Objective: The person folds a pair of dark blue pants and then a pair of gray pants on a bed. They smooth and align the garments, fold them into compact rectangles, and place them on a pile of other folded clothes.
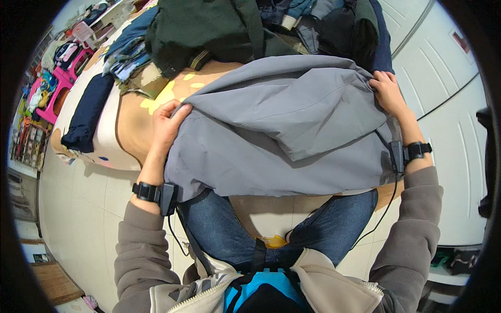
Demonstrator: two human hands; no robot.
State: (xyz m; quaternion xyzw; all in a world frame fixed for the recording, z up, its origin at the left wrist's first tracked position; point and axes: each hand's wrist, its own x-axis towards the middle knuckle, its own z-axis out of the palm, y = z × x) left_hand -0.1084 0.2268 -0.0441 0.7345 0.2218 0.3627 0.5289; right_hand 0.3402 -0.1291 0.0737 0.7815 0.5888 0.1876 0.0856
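Observation:
A large grey garment point(245, 161), made of smooth, thin cloth with visible seams, is spread across the bed edge and over my knees. My left hand point(168, 125) pinches its left edge between thumb and fingers. At its upper right corner, the fingers of my right hand point(387, 94) are closed on the bunched cloth. Between my hands the upper layer sags into a loose fold that points down toward me. Which part of the garment each hand holds, I cannot make out.
Behind it a dark green garment point(209, 31) and a heap of dark clothes lie on the bed point(133, 115). Folded jeans point(130, 57) and a navy rolled garment point(91, 112) lie to the left. A white wardrobe point(449, 78) stands right; pink stools point(62, 86) stand far left.

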